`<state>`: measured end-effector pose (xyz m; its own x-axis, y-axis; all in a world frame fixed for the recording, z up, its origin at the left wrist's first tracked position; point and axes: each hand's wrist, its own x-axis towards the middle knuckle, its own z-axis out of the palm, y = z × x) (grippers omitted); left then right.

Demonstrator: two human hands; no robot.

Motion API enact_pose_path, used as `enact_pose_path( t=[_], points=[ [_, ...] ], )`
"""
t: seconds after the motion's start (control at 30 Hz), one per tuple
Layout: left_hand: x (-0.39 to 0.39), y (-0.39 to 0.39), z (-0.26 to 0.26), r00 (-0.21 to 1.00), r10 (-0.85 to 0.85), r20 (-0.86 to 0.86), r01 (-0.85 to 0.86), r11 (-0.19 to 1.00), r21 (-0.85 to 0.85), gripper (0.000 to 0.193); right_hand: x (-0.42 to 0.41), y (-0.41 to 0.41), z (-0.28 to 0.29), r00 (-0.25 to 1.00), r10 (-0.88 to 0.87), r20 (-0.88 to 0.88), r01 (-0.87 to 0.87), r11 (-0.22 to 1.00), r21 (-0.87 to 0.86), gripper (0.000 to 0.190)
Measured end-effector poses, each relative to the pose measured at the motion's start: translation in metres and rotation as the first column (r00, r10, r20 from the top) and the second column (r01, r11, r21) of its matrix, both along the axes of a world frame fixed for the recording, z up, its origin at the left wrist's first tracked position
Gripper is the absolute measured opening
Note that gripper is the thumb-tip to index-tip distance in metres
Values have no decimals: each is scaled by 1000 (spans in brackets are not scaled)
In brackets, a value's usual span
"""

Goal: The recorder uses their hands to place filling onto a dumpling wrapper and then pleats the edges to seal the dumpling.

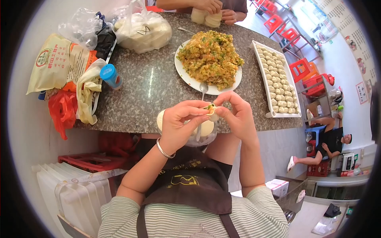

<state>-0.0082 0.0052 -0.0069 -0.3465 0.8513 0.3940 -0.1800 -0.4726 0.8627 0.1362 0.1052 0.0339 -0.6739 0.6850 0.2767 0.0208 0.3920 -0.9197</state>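
Observation:
Between my fingertips is a small dough wrapper [212, 113], partly folded around chopped filling that shows at its top. My left hand [183, 122] pinches one side of it, and my right hand [237, 114] grips the other. Below my hands, round dough wrappers [207, 128] lie at the table edge on clear plastic, partly hidden. A metal spoon [204, 87] runs under my fingers, its bowl towards the plate; whether a hand holds it I cannot tell. Beyond is a white plate [184, 74] heaped with chopped vegetable filling [211, 58].
At right, a white tray [282, 115] holds rows of pleated dumplings [278, 80]. A bag of wrappers [143, 32], a blue-lidded container [110, 76] and packed bags [56, 65] stand left. Across the table [134, 98], another person's hands [212, 9] hold wrappers. A person [330, 142] sits far right.

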Motion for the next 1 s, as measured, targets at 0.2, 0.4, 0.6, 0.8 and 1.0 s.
enact_pose_path(
  t=[0.2,0.4,0.6,0.8,1.0],
  points=[
    [5,2,-2,995,72,64,-69,997,-42,14,-7,-9,2,996,-87,-28,90,981,172,6],
    [1,0,15,975,108,-194,-121,991,-60,19,-3,-10,-1,993,-120,-13,116,924,365,8],
    [-1,1,9,996,73,-56,-78,991,-105,17,-1,-8,-5,987,-149,-57,160,944,288,8],
    [-5,0,2,994,27,-105,-31,999,-33,14,-4,-5,8,1000,3,15,-4,998,66,7],
    [2,0,6,995,95,18,-89,972,-217,13,-8,-11,-3,995,-93,-39,98,985,143,7]
  ],
)
